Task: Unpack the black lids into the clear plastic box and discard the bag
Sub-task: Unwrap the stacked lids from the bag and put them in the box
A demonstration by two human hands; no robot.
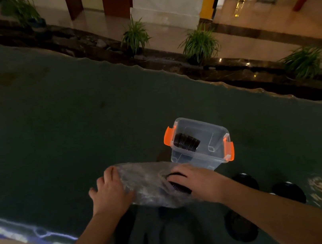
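Left hand [110,192] presses flat, fingers spread, on a crinkled clear plastic bag [146,183]; right hand [196,181] clamps ribbed black round lids [179,186], clear orange-latched plastic box [202,157] at twelve o'clock.

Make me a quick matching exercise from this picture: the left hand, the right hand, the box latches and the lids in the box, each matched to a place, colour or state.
Things:
1. left hand
2. right hand
3. box latches
4. stack of lids in the clear box

Descriptions:
A. orange
B. black, lying on its side
C. flat on the plastic bag's closed end
D. gripping lids at the bag's mouth

Pairs: 1-C, 2-D, 3-A, 4-B
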